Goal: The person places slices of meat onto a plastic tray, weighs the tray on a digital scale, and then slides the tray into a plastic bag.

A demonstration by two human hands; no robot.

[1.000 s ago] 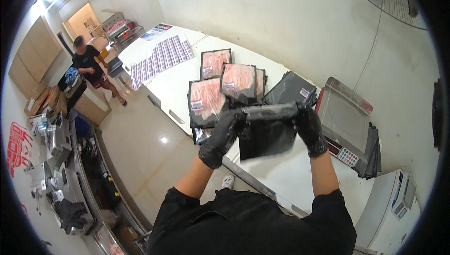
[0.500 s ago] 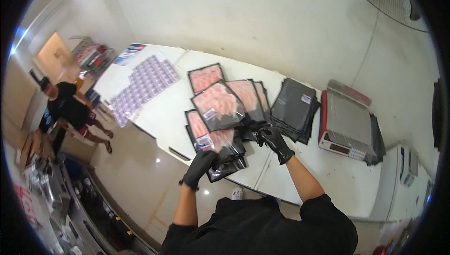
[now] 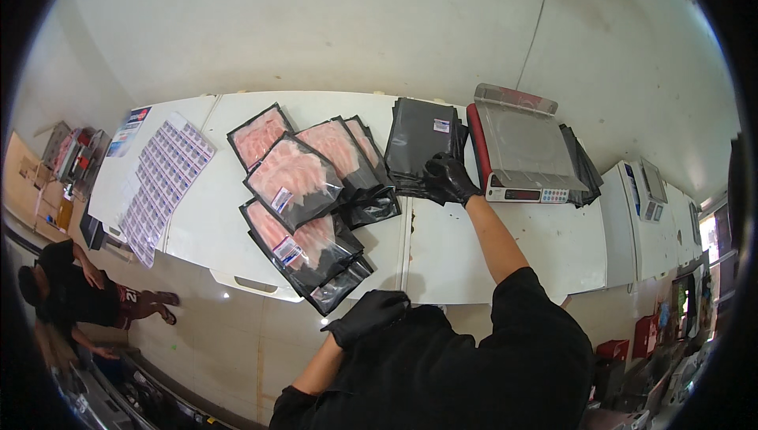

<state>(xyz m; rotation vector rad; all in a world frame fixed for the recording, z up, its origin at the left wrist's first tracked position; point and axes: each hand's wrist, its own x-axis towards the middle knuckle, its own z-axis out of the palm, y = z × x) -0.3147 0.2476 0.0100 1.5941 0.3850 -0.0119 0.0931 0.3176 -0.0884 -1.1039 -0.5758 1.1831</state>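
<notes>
My right hand (image 3: 450, 179), in a black glove, is at the near right corner of a stack of flat black bags (image 3: 417, 134). Its fingers are bent and closed at the bags' edge; how many layers they pinch is hidden. A small label sits on the top bag. My left hand (image 3: 371, 315), also black-gloved, is close in front of my chest with its fingers curled, and nothing shows in it. Beyond it lie several clear-fronted, black-edged packs of pale pink sliced meat, overlapping in a loose pile; two labelled ones are the upper pack (image 3: 292, 177) and the lower pack (image 3: 300, 248).
A plastic-covered scale (image 3: 525, 146) with a red side stands right of the bag stack. More black bags (image 3: 583, 165) lie beyond it. Sheets of labels (image 3: 166, 185) are spread on the white worktop (image 3: 474, 256) at left. A person (image 3: 71, 288) is at far left.
My left hand has left the meat packs and drawn back toward my chest. My right hand has moved onto the black bag stack. The view has turned to the right.
</notes>
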